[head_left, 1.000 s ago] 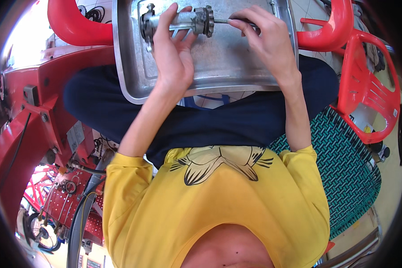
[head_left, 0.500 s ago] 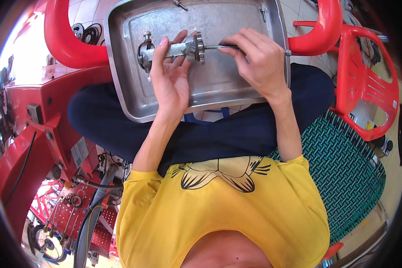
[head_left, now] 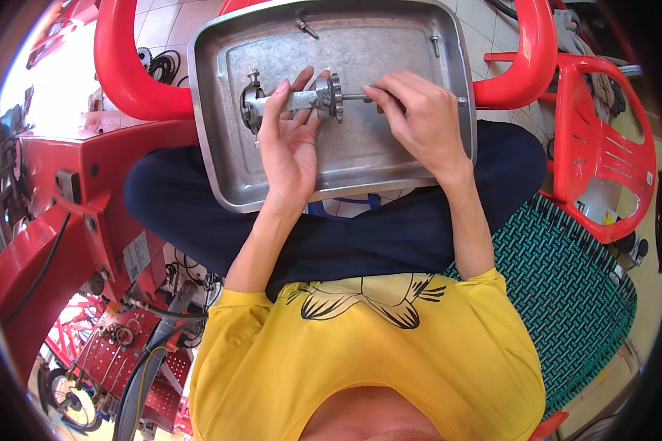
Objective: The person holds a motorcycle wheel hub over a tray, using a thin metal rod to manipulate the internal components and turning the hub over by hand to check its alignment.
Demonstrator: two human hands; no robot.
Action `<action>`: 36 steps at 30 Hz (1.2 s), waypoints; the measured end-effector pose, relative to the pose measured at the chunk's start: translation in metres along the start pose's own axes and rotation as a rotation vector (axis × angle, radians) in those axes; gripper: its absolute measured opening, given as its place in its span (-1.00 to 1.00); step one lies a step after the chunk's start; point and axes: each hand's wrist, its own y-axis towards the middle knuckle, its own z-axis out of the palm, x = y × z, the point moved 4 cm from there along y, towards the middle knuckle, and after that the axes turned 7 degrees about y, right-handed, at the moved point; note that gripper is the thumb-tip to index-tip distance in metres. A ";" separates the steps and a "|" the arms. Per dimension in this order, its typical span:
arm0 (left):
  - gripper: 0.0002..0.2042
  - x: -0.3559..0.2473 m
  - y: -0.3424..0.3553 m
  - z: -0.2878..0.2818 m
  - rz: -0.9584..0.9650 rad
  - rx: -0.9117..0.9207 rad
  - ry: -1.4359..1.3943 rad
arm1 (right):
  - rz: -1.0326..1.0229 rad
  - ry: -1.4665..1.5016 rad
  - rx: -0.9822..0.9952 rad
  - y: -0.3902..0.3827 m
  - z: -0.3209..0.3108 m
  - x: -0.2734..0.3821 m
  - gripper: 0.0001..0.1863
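Clock read about the tray centre. The metal tube [head_left: 301, 103] is held by the left hand [head_left: 290, 151] over the metal tray [head_left: 390, 158], 9 o'clock to centre; whether the tray floor is touched by it can't be told. Left hand is turned palm up and part-curled: thumb laid along the tube's near side, fingers wrapped behind.

The thin rod [head_left: 354, 97] is pinched between thumb and fingertips of the right hand [head_left: 421, 121], 3 o'clock. Its 9 o'clock end is met by the toothed ring [head_left: 336, 98] at the tube's 3 o'clock end; insertion depth is hidden. A small metal end [head_left: 461, 101] is seen just beyond the right hand; whether it's part of the same rod can't be told.

A clamp [head_left: 249, 110] with an upright bolt [head_left: 254, 76] is carried on the tube's 9 o'clock end. Loose in the tray: one bolt [head_left: 307, 29] just before 12, a second bolt [head_left: 435, 45] at 2.
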 end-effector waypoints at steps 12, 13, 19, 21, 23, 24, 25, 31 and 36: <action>-0.58 0.005 0.007 -0.007 -0.025 -0.042 -0.039 | 0.072 0.071 0.018 0.003 0.006 -0.003 -0.78; -0.57 0.006 0.008 -0.009 -0.025 -0.054 -0.035 | 0.063 0.087 0.021 0.003 0.007 -0.003 -0.77; -0.53 0.011 0.010 -0.008 -0.025 -0.052 -0.042 | 0.084 -0.060 0.036 0.002 0.010 -0.003 -0.75; -0.52 0.010 0.011 -0.009 -0.006 -0.054 -0.037 | 0.058 -0.007 0.022 0.002 0.012 -0.004 -0.75; -0.51 0.010 0.011 -0.010 0.000 -0.063 -0.038 | 0.056 0.069 0.011 0.003 0.013 -0.006 -0.75; -0.50 0.010 0.011 -0.010 -0.006 -0.069 -0.042 | 0.072 0.034 0.022 0.002 0.013 -0.006 -0.74; -0.50 0.010 0.011 -0.011 -0.012 -0.074 -0.045 | 0.088 -0.002 0.033 0.003 0.012 -0.005 -0.74; -0.51 0.011 0.013 -0.014 0.009 -0.065 -0.030 | 0.069 0.058 0.022 0.004 0.014 -0.004 -0.74; -0.53 0.014 0.011 -0.014 -0.015 -0.079 -0.038 | 0.046 0.002 0.021 0.005 0.012 -0.008 -0.75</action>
